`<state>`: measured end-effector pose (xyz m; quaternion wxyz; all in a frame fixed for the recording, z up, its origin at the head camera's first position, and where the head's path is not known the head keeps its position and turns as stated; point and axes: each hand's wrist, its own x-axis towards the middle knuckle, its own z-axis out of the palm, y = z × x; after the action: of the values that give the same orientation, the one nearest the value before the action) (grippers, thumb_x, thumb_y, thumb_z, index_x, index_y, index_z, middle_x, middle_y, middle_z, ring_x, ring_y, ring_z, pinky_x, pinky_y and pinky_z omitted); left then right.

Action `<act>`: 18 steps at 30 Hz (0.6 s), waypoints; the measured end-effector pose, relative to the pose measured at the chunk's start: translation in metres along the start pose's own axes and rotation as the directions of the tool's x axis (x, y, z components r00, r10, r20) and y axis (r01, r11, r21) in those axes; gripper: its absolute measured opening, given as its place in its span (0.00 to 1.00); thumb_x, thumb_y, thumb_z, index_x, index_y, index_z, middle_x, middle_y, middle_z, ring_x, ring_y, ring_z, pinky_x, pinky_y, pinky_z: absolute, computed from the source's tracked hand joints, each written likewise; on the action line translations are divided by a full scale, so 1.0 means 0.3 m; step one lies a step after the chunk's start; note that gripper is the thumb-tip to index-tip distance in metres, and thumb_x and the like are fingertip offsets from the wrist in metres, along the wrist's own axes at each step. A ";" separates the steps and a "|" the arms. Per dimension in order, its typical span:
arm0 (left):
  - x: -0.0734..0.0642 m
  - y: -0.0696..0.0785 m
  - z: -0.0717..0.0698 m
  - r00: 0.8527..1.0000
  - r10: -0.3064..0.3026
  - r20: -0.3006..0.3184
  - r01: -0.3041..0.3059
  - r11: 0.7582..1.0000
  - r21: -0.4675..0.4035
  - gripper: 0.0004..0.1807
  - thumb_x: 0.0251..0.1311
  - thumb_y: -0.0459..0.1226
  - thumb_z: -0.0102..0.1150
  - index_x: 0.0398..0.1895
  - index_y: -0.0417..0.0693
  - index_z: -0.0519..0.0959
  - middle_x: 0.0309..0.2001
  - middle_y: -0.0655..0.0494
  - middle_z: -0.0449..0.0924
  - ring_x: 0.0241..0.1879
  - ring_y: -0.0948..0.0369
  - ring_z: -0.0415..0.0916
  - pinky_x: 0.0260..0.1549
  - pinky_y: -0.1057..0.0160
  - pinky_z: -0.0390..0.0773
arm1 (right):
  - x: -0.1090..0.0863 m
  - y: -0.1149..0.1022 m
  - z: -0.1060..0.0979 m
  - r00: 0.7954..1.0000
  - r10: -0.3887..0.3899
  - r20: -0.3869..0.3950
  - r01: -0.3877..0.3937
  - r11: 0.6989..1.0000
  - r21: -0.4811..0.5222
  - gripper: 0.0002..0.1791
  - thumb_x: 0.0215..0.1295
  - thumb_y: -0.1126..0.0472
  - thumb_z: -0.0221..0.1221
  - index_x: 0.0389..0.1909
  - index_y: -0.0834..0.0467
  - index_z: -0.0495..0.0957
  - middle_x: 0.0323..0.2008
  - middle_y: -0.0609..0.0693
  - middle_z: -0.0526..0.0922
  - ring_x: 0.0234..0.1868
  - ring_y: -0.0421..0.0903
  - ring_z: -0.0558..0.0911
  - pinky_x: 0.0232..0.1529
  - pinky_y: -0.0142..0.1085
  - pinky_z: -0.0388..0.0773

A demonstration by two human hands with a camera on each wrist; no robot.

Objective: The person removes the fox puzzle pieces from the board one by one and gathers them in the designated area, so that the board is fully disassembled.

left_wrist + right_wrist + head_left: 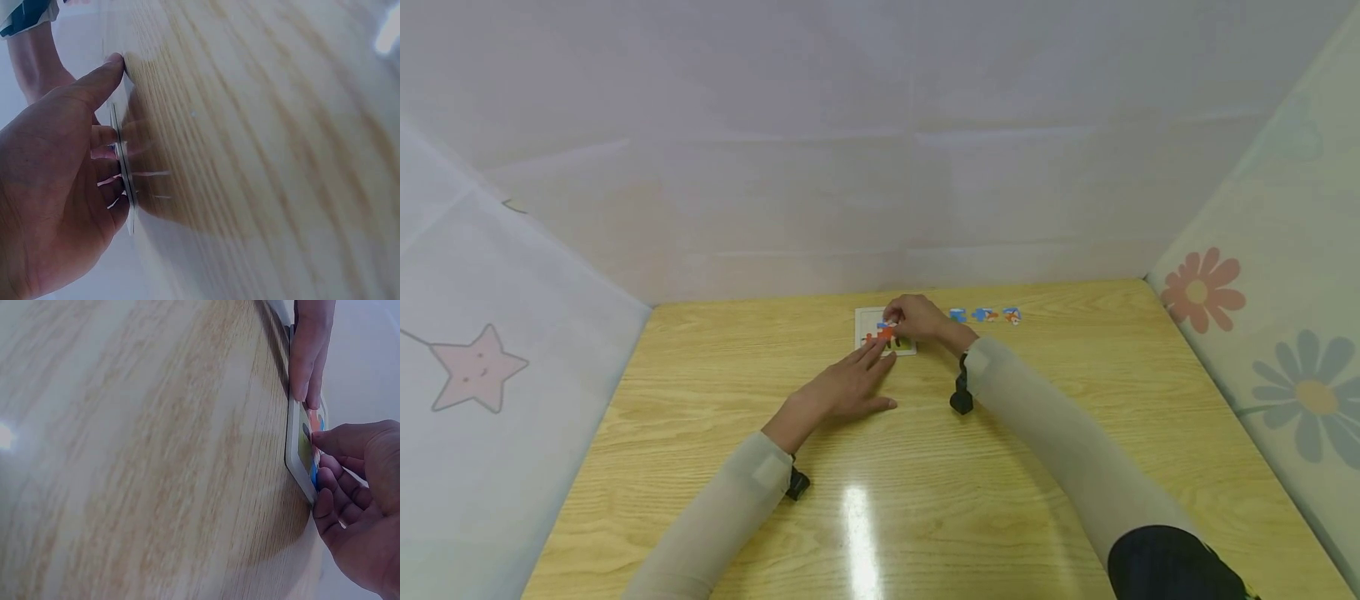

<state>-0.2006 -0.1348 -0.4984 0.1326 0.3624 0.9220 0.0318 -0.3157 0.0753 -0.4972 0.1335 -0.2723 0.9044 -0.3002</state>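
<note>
A small puzzle board (867, 316) with a pale frame lies near the table's back edge, with red, blue and green picture pieces set inside it. My left hand (847, 386) reaches in from the front, fingers extended, their tips resting on the board's near side. From the right, my right hand (919, 318) curls over the board and pinches a red and blue puzzle piece (884, 331) between thumb and fingers. In the right wrist view, the thumb touches the picture beside the pale frame (292, 440), and the fingers bend close to its edge.
Right of the board, three loose puzzle pieces (984, 315) lie in a row along the back of the wooden table (715, 375). A pale cloth wall (790, 208) rises behind the table, and printed cloth walls stand on both sides.
</note>
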 end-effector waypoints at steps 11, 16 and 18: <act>0.000 0.005 -0.005 1.000 0.006 -0.003 -0.006 1.000 -0.006 0.49 0.77 0.64 0.47 0.87 0.44 0.49 0.87 0.41 0.34 0.86 0.46 0.36 0.81 0.48 0.53 | -0.012 -0.009 0.003 0.999 0.023 -0.023 -0.022 0.999 0.031 0.15 0.72 0.65 0.64 0.57 0.62 0.83 0.48 0.56 0.86 0.48 0.50 0.83 0.52 0.44 0.82; 0.001 0.004 -0.004 1.000 0.007 0.007 -0.007 1.000 -0.004 0.49 0.78 0.64 0.46 0.87 0.44 0.48 0.87 0.41 0.32 0.86 0.47 0.35 0.82 0.49 0.51 | -0.014 0.005 0.003 0.999 0.022 -0.035 -0.017 0.993 0.116 0.15 0.71 0.67 0.64 0.57 0.61 0.81 0.49 0.56 0.85 0.49 0.51 0.83 0.53 0.44 0.83; 0.002 0.004 -0.005 1.000 0.011 0.009 -0.011 1.000 -0.001 0.48 0.78 0.64 0.46 0.87 0.43 0.48 0.87 0.41 0.33 0.86 0.46 0.36 0.82 0.49 0.50 | -0.015 0.011 0.005 0.999 0.021 -0.040 -0.015 0.989 0.150 0.15 0.72 0.67 0.65 0.57 0.62 0.81 0.49 0.57 0.85 0.50 0.51 0.84 0.54 0.44 0.83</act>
<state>-0.2004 -0.1334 -0.4970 0.1367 0.3677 0.9193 0.0313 -0.3128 0.0794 -0.5002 0.1373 -0.2472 0.8842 -0.3717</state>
